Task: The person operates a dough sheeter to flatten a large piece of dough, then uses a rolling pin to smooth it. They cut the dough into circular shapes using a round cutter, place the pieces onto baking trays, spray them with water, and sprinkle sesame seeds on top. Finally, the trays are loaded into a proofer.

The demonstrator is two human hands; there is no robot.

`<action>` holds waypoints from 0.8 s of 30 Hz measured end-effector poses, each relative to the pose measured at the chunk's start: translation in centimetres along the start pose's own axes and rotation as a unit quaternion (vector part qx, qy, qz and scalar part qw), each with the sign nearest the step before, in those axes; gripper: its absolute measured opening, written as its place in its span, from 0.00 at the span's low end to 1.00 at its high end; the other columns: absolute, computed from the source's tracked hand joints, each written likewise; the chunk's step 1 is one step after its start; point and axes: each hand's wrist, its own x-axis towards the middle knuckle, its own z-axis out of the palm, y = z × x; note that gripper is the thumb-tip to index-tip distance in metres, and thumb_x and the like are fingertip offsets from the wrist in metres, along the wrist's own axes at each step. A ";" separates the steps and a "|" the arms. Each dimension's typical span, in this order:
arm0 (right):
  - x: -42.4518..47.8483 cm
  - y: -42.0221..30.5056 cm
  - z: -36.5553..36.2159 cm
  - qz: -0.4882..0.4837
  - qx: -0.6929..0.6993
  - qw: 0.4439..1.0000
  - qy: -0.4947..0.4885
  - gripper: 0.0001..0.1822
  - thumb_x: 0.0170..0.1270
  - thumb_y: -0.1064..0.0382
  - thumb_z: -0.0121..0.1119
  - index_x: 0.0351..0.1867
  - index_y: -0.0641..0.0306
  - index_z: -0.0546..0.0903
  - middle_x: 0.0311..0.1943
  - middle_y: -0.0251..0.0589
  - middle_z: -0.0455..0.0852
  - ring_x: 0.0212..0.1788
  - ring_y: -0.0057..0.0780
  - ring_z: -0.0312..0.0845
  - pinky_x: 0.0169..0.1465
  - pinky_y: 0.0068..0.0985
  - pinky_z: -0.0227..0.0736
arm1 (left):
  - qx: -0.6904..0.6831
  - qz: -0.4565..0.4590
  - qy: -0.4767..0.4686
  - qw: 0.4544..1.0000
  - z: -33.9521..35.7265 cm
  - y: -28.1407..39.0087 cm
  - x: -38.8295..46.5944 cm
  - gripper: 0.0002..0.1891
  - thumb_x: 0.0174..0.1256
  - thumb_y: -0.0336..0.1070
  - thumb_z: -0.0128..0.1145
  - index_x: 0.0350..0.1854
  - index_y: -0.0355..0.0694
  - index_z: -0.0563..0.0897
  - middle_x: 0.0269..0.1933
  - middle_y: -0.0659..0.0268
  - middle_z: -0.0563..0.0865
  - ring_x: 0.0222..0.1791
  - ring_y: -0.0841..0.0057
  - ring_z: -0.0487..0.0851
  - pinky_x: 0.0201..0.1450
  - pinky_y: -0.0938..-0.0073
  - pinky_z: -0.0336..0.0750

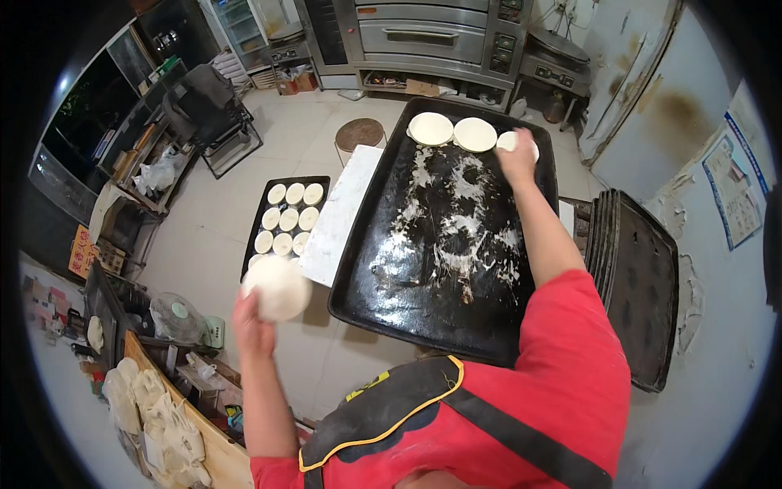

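My left hand point(255, 324) holds a flat round of pale dough point(279, 288) out to the left, in front of a smaller tray. At the far right corner of a large black baking tray point(372, 305), my right hand point(518, 156) is on another dough round point(508, 142); whether its fingers grip the round is hidden. Two more rounds, one at the far left corner point(431, 129) and one beside it point(475, 134), lie in the same row. White floury smears mark the tray's dark, shiny surface. The smaller black tray point(249, 247) bears rows of small dough rounds.
A white board or tabletop point(342, 214) extends left from under the large tray. Several dark trays point(635, 287) stand on edge at the right by the wall. Beyond are a round stool point(359, 134) and a steel deck oven point(421, 40). A fan point(177, 318) stands at the lower left.
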 end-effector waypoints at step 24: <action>-9.2 -16.1 10.4 -0.214 0.000 0.961 -0.175 0.24 0.63 0.49 0.55 0.47 0.70 0.80 0.48 0.58 0.82 0.52 0.53 0.76 0.56 0.40 0.69 | 0.646 -0.443 0.487 0.388 -33.0 -13.8 -53.7 0.38 0.69 0.64 0.37 0.66 0.32 0.65 0.64 0.46 0.71 0.62 0.50 0.70 0.58 0.44 0.67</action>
